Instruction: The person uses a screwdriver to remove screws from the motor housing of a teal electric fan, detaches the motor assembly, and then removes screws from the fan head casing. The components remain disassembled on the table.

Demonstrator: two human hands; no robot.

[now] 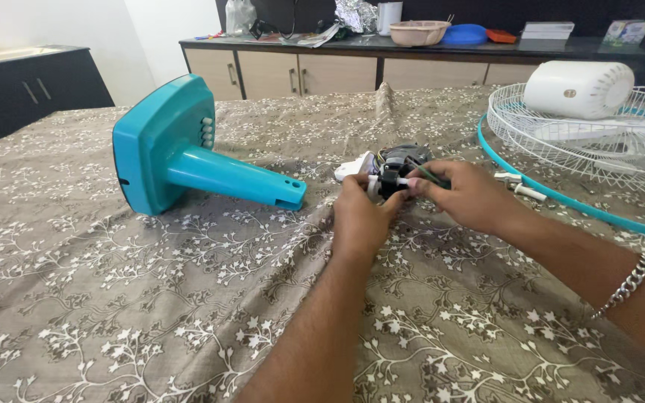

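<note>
Both forearms reach out over the table, wrists nearly level, hands meeting at the middle. My left hand (360,216) is curled, back of the hand up, fingertips pinched on the white plastic end of the fan motor assembly (396,170). My right hand (468,195) comes in from the right, thumb and fingers closed on the same part where green and dark wires run out — a chain-link silver bracelet (625,283) sits on that wrist.

The motor assembly rests on the cloth between the two hands, just beyond my fingertips: a dark, rounded metal core with a white plastic bracket sticking out toward the left.

To the left, well apart — the teal fan stand base (188,149), lying on its side, smooth glossy plastic, flat square foot and tapering hollow neck, a column of white buttons on it.

To the right, a white wire fan grille (599,149) with a teal rim lies flat; a white ribbed motor cover (580,88) rests on it.

The tablecloth (151,298) is grey-brown fabric with a white floral sprig print, slightly wrinkled.
</note>
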